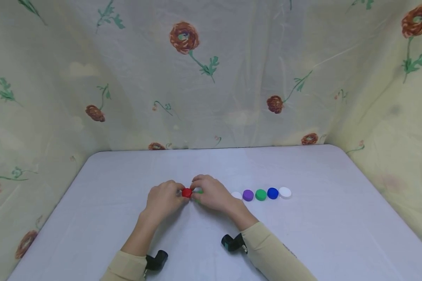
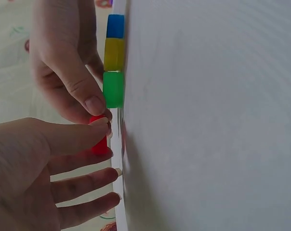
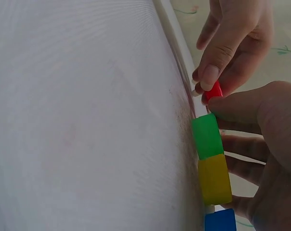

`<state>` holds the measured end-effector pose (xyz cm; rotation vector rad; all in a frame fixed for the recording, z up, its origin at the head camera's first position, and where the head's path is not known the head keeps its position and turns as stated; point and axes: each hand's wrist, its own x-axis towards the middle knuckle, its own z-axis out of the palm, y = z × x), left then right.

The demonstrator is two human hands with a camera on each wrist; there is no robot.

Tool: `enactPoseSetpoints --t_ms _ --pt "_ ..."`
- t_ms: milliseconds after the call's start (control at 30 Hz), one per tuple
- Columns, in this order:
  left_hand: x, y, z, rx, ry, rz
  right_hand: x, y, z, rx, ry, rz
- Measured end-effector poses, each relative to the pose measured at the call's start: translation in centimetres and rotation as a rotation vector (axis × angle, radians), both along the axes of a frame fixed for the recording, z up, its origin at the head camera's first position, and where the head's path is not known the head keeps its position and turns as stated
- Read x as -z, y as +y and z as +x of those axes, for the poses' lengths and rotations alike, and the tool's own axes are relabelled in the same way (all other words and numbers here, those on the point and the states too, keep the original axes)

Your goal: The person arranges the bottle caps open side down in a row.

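A small round red disc (image 1: pixel 186 192) sits between my two hands, close over the white table (image 1: pixel 183 249). From its left side, my left hand (image 1: pixel 164 200) pinches it between thumb and fingers. The thumb and fingertips of my right hand (image 1: pixel 212 194) grip the opposite edge. A green disc (image 3: pixel 207 136) lies just right of the red one, mostly covered by the right hand in the head view. Beyond it in the row come a yellow disc (image 3: pixel 215 179) and a blue disc (image 3: pixel 220 221), seen from the wrist views and hidden by the right hand from above.
Farther right, the row continues with a partly covered white disc (image 1: pixel 236 195), a purple disc (image 1: pixel 247 195), another green disc (image 1: pixel 261 194), a darker blue disc (image 1: pixel 272 193) and a white disc (image 1: pixel 285 192). A flowered curtain (image 1: pixel 232 97) hangs behind and beside the table.
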<state>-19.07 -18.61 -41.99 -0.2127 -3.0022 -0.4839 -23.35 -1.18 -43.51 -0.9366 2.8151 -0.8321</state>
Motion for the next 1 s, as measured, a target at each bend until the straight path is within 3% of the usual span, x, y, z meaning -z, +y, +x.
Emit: enactPoseSetpoints --t_ms 200,600,1000 --pt "-0.37 0.33 0.15 -0.015 -0.054 0.039 -0.10 0.11 -0.03 -0.005 -0.008 0.000" --pt "-0.46 0.54 0.20 -0.003 -0.028 -0.040 -0.31 0.31 0.02 0.013 -0.077 0.000" --pt "-0.69 0.22 0.30 0.006 -0.061 -0.020 -0.39 0.77 0.20 0.010 -0.071 -0.036"
